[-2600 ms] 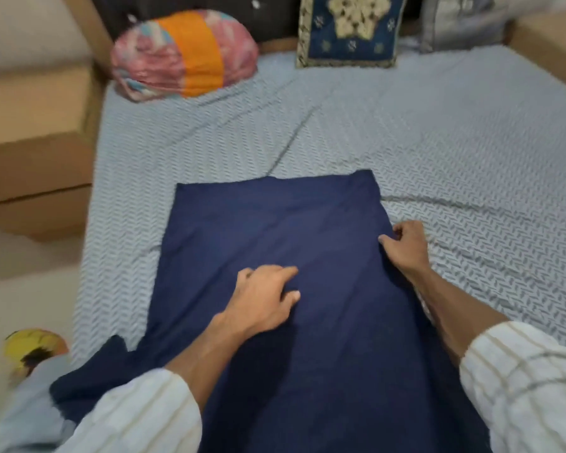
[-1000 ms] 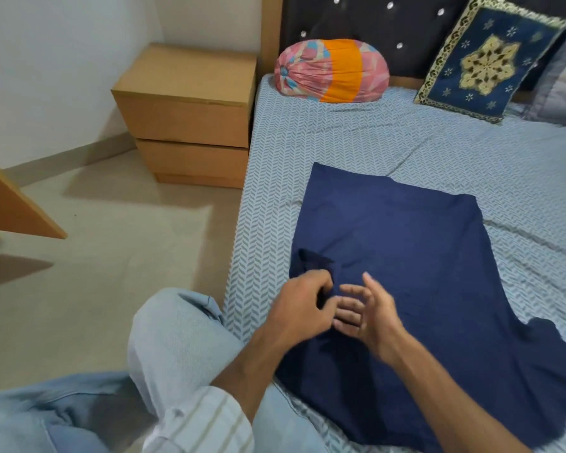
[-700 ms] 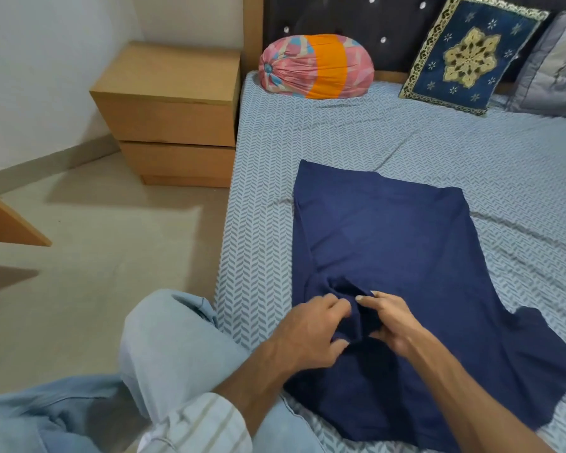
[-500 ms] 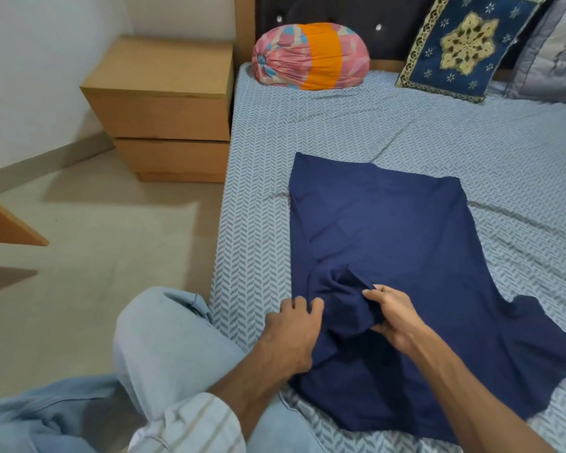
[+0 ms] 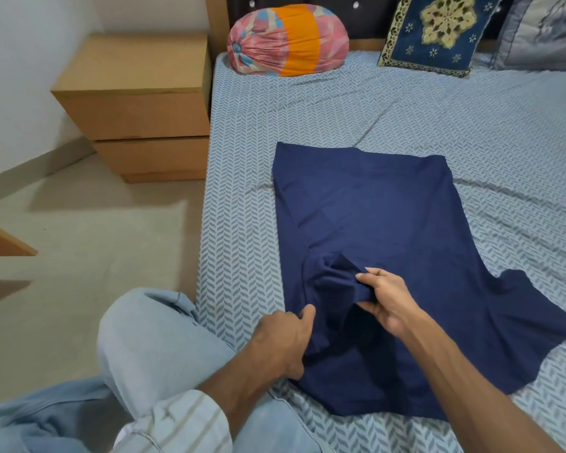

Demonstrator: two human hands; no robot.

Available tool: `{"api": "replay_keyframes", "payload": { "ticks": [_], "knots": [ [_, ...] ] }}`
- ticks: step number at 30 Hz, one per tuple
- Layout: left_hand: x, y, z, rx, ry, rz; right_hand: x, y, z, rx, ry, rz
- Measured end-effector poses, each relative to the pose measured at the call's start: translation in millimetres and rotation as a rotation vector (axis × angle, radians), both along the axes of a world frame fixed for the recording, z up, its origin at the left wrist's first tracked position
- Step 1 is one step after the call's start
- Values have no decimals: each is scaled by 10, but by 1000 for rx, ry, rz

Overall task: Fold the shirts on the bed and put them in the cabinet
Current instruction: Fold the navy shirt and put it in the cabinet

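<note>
Head view: my right hand pinches a bunched sleeve of the navy shirt, fingers curled round the folded cloth. My left hand grips the shirt's near left edge, thumb on top. The shirt lies spread on the herringbone bedsheet, its other sleeve splayed to the right. I judge the fabric light, soft and limp; it will slump and crease, so I should hold it at seams and edges and lay each fold flat. Beyond sit a bolster pillow, an embroidered cushion and a wooden nightstand.
</note>
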State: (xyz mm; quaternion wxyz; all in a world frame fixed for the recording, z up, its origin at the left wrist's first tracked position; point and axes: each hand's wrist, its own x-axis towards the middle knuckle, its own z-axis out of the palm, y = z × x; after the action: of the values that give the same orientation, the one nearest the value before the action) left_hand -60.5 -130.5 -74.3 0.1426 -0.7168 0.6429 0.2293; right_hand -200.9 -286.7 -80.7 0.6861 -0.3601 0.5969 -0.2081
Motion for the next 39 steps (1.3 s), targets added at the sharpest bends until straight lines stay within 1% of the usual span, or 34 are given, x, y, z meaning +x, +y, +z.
{"api": "replay_keyframes", "payload": {
  "ticks": [3, 7, 10, 12, 14, 15, 16, 17, 18, 19, 20, 21, 23, 25, 28, 32, 35, 39],
  "knots": [
    [-17, -4, 56, -60, 49, -74, -27, -24, 1, 2, 0, -8],
    [-59, -11, 91, -172, 234, -168, -173, -126, 63, -59, -15, -25],
    [-101, -46, 45, -190, 322, -218, -371, -202, 68, -110, 23, -19],
    [-109, -88, -1, -191, 365, -235, -495, -238, -14, -170, 176, 46],
    [-88, -140, -54, -216, 409, -217, -564, -258, -105, -285, 458, 191],
    [-65, -176, -86, -243, 423, -187, -566, -259, -156, -382, 622, 287],
    [-30, -215, -107, -284, 432, -140, -539, -253, -187, -523, 790, 373],
    [7, -266, -140, -331, 443, -81, -487, -252, -232, -705, 935, 434],
    [58, -316, -162, -380, 455, -11, -398, -247, -250, -908, 1021, 473],
    [115, -371, -180, -424, 470, 62, -292, -249, -277, -1081, 1035, 500],
    [180, -445, -211, -460, 484, 132, -165, -274, -297, -1195, 994, 530],
    [253, -526, -240, -495, 493, 196, -45, -318, -328, -1245, 933, 582],
    [409, -708, -295, -556, 507, 316, 187, -401, -405, -1228, 855, 717],
    [566, -944, -316, -586, 508, 424, 319, -499, -535, -1218, 849, 761],
    [799, -1341, -303, -642, 469, 500, 347, -517, -735, -1278, 783, 665],
    [1079, -2026, -360, -644, 374, 508, 348, -532, -877, -1412, 681, 598],
    [1328, -2572, -434, -627, 305, 565, 349, -552, -929, -1440, 629, 558],
    [1640, -3251, -449, -568, 213, 712, 362, -580, -983, -1426, 635, 541]
  ]
}}
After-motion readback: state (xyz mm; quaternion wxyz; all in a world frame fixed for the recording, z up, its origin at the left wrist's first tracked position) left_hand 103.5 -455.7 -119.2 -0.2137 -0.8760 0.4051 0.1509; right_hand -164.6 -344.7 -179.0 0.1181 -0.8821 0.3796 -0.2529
